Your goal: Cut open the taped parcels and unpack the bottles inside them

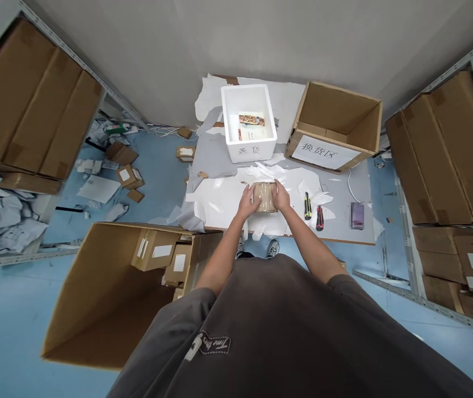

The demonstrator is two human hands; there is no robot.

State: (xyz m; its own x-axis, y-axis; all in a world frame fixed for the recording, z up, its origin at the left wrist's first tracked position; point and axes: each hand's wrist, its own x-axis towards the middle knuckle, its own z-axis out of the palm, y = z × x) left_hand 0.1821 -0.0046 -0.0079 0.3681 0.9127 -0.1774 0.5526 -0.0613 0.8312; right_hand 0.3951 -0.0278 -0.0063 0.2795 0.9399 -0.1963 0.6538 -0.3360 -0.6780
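In the head view, the left hand (248,203) and right hand (282,197) hold a tape-wrapped cardboard parcel (266,199) from opposite sides, near the front edge of the surface (339,229). Two utility knives, yellow-black (308,207) and red-black (320,219), lie right of it; beyond stands a white plastic bin (257,156).

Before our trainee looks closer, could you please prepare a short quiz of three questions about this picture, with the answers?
1. True or false: the left hand and the right hand both touch the brown package.
2. Which lies nearer the right hand? A) yellow-and-black cutter; B) red-and-black cutter.
3. Fill in: in the picture, the open cardboard box with the white label stands to the ____ of the white bin.

Key: 1. True. 2. A. 3. Right.
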